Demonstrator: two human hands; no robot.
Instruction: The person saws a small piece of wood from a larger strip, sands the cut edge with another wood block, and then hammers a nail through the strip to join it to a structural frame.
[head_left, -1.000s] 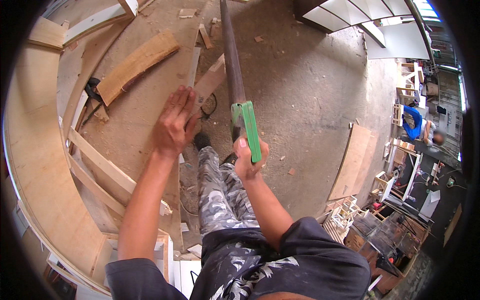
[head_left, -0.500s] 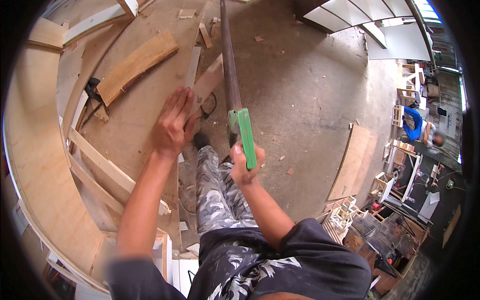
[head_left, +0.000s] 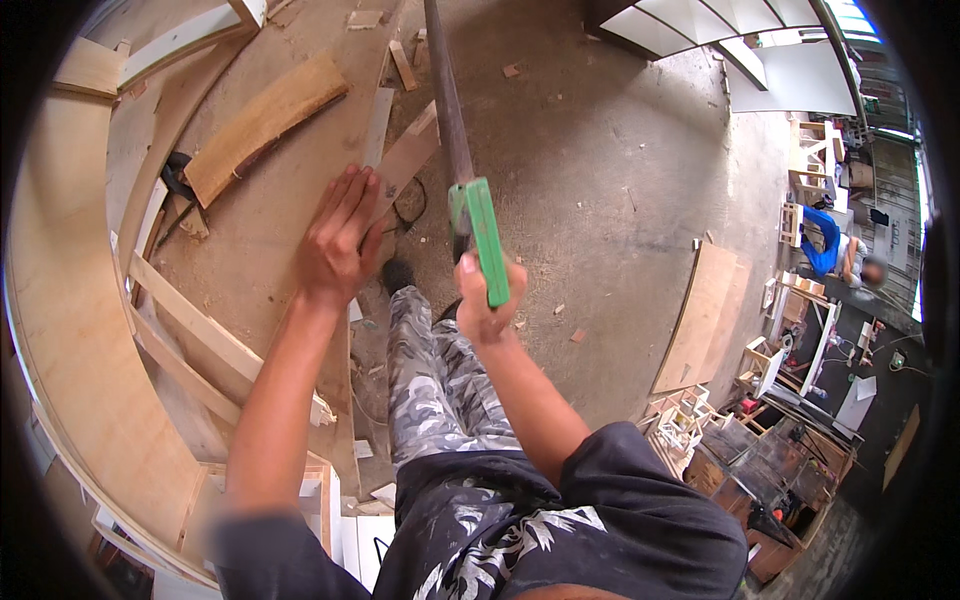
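My left hand [head_left: 335,245] lies with fingers stretched flat at the near end of a pale narrow board [head_left: 400,160] that slants away from me. In my right hand [head_left: 487,290] is the green handle [head_left: 485,235] of a saw, whose long dark blade [head_left: 450,110] runs forward beside the board, seen almost edge-on. The blade's teeth and whether it touches the wood cannot be made out. My legs in grey camouflage trousers show below both hands.
Curved plywood framework [head_left: 80,300] fills the left side, near a rough plank [head_left: 260,125] and wooden strips. A dark loop [head_left: 410,215] lies by the board. At right are plywood sheets [head_left: 690,320], a white cabinet [head_left: 680,25], stacked frames and a person in blue trousers [head_left: 822,240].
The saw in my right hand drew slightly back toward me, then moved forward again. My left hand stays on the board. The whole view has shifted a little.
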